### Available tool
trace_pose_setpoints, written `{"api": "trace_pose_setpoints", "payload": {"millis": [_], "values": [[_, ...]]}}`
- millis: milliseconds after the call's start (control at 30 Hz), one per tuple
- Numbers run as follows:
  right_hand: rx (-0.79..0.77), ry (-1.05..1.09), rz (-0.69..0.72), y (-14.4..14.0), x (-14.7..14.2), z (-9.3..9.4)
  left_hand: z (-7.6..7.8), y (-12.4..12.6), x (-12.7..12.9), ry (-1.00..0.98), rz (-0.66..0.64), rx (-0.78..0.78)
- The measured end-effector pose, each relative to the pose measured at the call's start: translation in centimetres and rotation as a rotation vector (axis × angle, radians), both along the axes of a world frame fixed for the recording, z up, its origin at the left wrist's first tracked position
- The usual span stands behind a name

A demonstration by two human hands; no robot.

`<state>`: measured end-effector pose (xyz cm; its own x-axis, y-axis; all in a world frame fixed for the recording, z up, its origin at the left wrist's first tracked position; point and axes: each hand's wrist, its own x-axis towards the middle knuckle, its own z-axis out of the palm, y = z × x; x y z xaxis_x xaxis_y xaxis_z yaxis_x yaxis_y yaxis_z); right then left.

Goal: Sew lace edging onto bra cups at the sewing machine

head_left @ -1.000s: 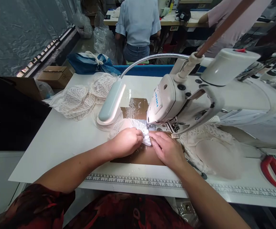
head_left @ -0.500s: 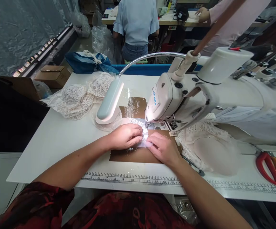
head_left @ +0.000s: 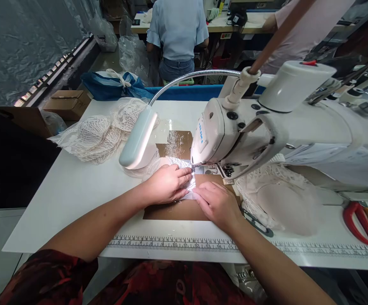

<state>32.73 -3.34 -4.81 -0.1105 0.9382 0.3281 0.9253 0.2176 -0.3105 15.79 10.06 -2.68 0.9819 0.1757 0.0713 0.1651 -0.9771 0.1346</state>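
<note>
Since a second ago both hands have drawn a little toward the body and the lace piece (head_left: 188,186) has slid with them. The left hand (head_left: 167,184) lies flat on it, fingers (head_left: 184,173) pressed together, pinning it at the needle. The right hand (head_left: 217,204), at 4 o'clock of the lace, presses its edge with fingers held close. The sewing machine (head_left: 234,135) stands at 1 o'clock, the lamp (head_left: 138,139) at 11, a lace pile (head_left: 98,135) farther at 10. Red scissors (head_left: 360,224) lie at 3 on the desk (head_left: 76,190).

left hand (head_left: 166,184) + right hand (head_left: 217,204) flat on lace piece (head_left: 184,166) | at sewing machine (head_left: 222,135) needle
</note>
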Motion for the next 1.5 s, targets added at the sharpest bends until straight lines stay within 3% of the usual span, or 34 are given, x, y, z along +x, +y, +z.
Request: {"api": "trace_pose_setpoints", "payload": {"millis": [400, 900, 1167, 1333, 1500], "values": [[0.043, -0.105, -0.009, 0.0, 0.1, 0.0, 0.0, -0.1, -0.3, -0.023, -0.020, 0.079], [-0.082, -0.195, -0.148, 1.4, -0.4, 0.2, -1.1, 1.3, 0.1, -0.075, 0.137, 0.142], [-0.142, -0.179, -0.118, 1.4, -0.4, 0.4, -1.7, 1.6, -0.4, -0.209, 0.180, 0.058], [-0.149, -0.164, -0.065, -0.2, 0.7, 2.0, -1.6, 1.8, -1.0, -0.242, 0.231, 0.010], [-0.246, -0.288, -0.126, -4.6, 3.2, 3.7, -1.8, 2.2, -1.3, -0.296, 0.284, -0.025]]}}
